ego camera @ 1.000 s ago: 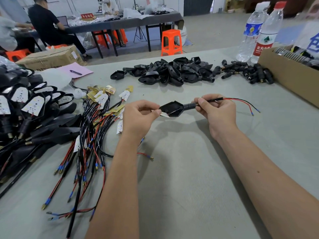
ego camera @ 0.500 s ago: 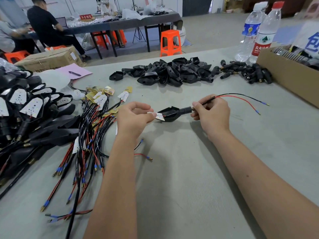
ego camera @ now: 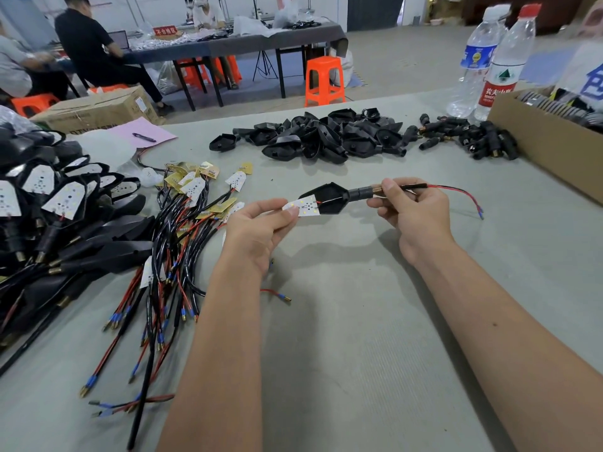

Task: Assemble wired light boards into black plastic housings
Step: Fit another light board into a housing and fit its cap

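Light board, white, pinched at its tip by left hand, sits half out of black housing, held above desk centre. Right hand pinches wire at housing's stem. Loose wired boards toward left edge; empty housings pile near far edge.
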Tool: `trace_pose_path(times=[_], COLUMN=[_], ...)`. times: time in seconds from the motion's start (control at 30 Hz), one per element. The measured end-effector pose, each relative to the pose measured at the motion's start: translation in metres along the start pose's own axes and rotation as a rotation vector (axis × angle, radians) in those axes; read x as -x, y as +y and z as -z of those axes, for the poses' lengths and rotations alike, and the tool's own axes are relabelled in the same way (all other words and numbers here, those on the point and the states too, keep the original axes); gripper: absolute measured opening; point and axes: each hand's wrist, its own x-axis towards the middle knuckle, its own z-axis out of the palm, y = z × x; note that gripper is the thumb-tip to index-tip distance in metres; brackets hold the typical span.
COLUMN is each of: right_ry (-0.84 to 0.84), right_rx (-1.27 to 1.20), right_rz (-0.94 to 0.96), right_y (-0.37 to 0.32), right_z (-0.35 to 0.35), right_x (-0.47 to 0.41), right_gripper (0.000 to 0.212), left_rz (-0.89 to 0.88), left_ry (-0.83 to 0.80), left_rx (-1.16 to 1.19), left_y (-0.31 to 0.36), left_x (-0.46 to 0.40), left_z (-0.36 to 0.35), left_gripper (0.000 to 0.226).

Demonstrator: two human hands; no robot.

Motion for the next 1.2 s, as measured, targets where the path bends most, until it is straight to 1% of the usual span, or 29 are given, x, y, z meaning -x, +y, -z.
trace_pose_path(times=[0.13,0.3,0.43,0.5,0.57,0.7,0.83,0.97,1.07,1.2], right_ry=[0.001,-0.005,-0.080,-0.160,-0.206,-0.200,-0.167,-0.157,-0.152,-0.156], right_rx=[0.008,-0.088,-0.024,0.003,-0.004,-0.067,-0.110,-0.127,-0.146,-0.166], right_rz=[0.012,-0.054,-0.062,-0.058,-0.061,-0.066,-0.075,-0.088,-0.091,-0.086], right_y=[0.001,-0.001,-0.001,0.001,0.002,0.002,0.003,0.002,0.003,0.003], right_z=[0.000,0.003,0.004,0.001,0.001,0.002,0.002,0.002,0.000,0.001], right_x=[0.000,-0.003,-0.004,-0.002,-0.001,-0.002,-0.003,-0.003,-0.002,-0.003], right_gripper=[0.006,0.005,0.010,0.006,0.001,0.001,0.008,0.007,0.005,0.004], left_rz=[-0.035,0.020,0.045,0.048,0.045,0.005,-0.060,-0.121,-0.116,-0.061], left_ry=[0.021,-0.065,-0.082,-0.085,-0.078,-0.043,-0.001,0.004,-0.030,-0.064], left_rx=[-0.118,-0.048,-0.002,0.000,0.000,-0.023,-0.066,-0.064,-0.037,0.027], left_y=[-0.002,0.001,-0.001,-0.003,-0.006,-0.011,-0.013,-0.015,-0.016,-0.018], left_x=[0.001,0.001,0.002,0.003,0.003,0.002,0.001,0.004,0.006,0.007], left_z=[-0.001,-0.002,-0.003,-0.007,-0.012,-0.017,-0.020,-0.027,-0.032,-0.035], left_gripper=[0.020,0.018,0.017,0.018,0.018,0.015,0.012,0.013,0.010,0.009])
